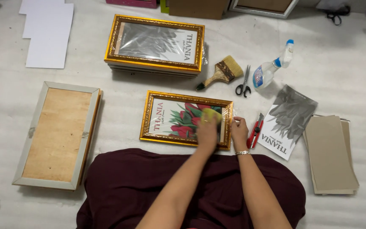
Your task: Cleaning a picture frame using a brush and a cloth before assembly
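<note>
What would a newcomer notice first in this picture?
Probably the gold frame with red flowers at the centre, where the left hand presses a yellow cloth and the right hand holds its edge. Behind it is a stack of gold frames.

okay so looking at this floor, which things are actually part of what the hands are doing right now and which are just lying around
In use:
left hand pressing a yellow cloth
right hand steadying the gold frame with the red flower print

Lying about:
paintbrush
scissors
spray bottle
red cutter
grey print
stack of gold frames
face-down frame
backing boards
</note>
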